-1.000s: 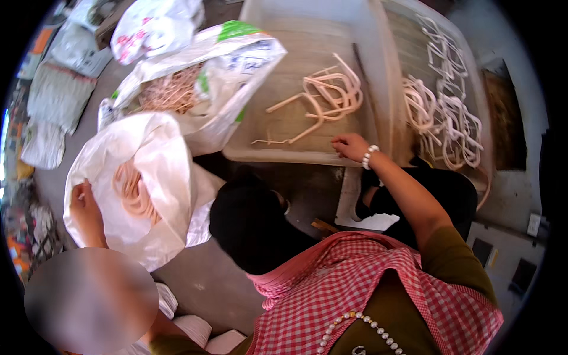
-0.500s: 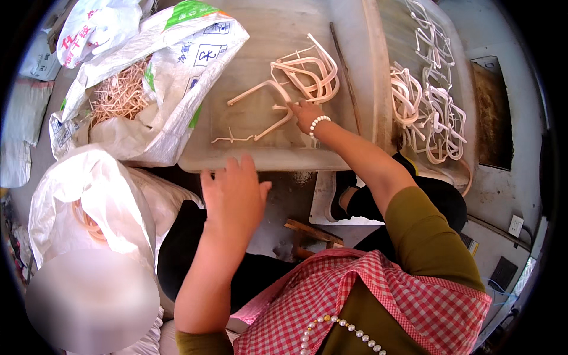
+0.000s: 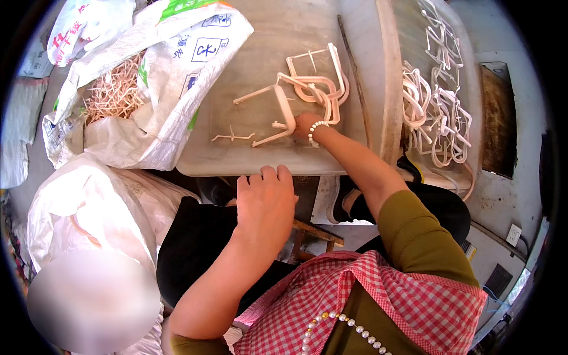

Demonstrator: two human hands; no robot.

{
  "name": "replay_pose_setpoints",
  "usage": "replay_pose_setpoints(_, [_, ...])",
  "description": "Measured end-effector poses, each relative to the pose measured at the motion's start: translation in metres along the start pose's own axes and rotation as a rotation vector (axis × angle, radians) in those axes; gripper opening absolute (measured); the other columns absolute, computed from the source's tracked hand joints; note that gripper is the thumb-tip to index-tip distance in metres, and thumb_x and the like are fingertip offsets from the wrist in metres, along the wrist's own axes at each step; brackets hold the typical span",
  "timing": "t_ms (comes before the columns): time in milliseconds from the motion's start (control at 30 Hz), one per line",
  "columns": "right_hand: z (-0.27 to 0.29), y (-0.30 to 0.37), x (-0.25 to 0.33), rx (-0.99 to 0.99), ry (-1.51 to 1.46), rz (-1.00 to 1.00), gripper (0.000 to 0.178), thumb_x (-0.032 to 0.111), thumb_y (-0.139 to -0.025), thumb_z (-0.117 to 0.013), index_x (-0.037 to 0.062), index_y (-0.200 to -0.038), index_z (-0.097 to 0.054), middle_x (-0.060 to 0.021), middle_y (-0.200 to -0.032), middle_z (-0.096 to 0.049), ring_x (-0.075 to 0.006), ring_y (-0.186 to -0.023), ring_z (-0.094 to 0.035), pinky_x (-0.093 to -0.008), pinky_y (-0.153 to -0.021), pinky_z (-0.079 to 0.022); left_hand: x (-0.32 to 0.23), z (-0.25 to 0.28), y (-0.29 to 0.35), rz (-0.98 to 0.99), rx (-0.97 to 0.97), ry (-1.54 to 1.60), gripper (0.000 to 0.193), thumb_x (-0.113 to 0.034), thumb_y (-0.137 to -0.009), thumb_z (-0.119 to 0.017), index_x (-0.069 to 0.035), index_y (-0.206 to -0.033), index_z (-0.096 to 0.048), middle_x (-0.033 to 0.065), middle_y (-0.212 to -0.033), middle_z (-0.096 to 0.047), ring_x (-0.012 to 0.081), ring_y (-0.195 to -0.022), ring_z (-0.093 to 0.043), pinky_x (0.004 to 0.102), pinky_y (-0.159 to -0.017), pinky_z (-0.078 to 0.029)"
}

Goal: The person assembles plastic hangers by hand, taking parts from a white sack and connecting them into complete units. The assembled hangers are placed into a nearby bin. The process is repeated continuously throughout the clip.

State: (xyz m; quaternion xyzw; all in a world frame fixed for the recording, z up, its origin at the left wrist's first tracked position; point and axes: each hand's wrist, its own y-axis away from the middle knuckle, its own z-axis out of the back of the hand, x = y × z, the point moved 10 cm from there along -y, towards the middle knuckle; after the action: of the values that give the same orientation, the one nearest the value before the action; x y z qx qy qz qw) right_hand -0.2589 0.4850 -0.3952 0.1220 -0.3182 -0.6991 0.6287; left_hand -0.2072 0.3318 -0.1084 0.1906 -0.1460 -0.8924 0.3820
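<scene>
My right hand (image 3: 306, 125), with a white bead bracelet at its wrist, is closed on the side of a peach-coloured U-shaped plastic frame (image 3: 286, 106) inside the translucent tub. Its fingertips are partly hidden. Just beyond lie more bent frames of the same kind (image 3: 331, 89), tangled together. A thin branched plastic sprue (image 3: 232, 137) rests on the tub floor, left of the held frame. My left hand (image 3: 267, 198) hovers before the tub's near rim (image 3: 260, 168), back upward. Its fingers are loosely bent and a little apart, with nothing seen in them.
A woven white sack (image 3: 201, 77) full of thin peach sprue scraps (image 3: 115, 92) stands at the left. Nearer is another white bag (image 3: 89, 195). A thin stick (image 3: 355, 77) lies along the tub's right side. A second tub, far right, holds pale frames (image 3: 447, 118).
My left hand has moved right, and its fingers have drawn in. The frame at my right hand has turned and tilted upward. The pile beyond it has shifted.
</scene>
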Motion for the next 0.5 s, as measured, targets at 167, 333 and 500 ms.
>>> replay_pose_setpoints(167, [0.068,0.041,0.017,-0.200,-0.334,0.189,0.033,0.033,-0.077,-0.067,0.0088,-0.099,-0.067,-0.0150,-0.088,-0.069,-0.0304,-0.082,-0.066,-0.0386,-0.074,-0.051,0.005,0.002,-0.015,0.038,-0.029,0.032,0.037,-0.033,-0.079,-0.069,-0.004,-0.095,-0.052,0.0124,-0.088,-0.060,0.0292,-0.083,-0.063,0.0402,-0.070,-0.050])
replay_pose_setpoints(333, [0.117,0.100,0.039,-0.161,-0.824,0.234,0.032,0.019,-0.073,-0.076,0.0098,-0.103,-0.066,-0.0063,-0.091,-0.069,-0.0165,-0.083,-0.064,-0.0310,-0.078,-0.050,0.027,0.037,-0.037,0.126,-0.418,0.277,0.058,-0.039,-0.078,-0.068,0.003,-0.113,-0.049,0.0175,-0.098,-0.058,0.0341,-0.090,-0.060,0.0428,-0.075,-0.050])
replay_pose_setpoints(500, [0.143,0.152,0.091,-0.188,-0.381,0.320,0.029,0.027,-0.076,-0.070,0.0074,-0.096,-0.062,-0.0157,-0.087,-0.066,-0.0319,-0.080,-0.064,-0.0407,-0.072,-0.050,0.022,0.057,-0.051,0.168,-0.462,0.350,0.071,-0.046,-0.075,-0.069,0.005,-0.119,-0.047,0.0196,-0.109,-0.055,0.0350,-0.099,-0.058,0.0437,-0.083,-0.048])
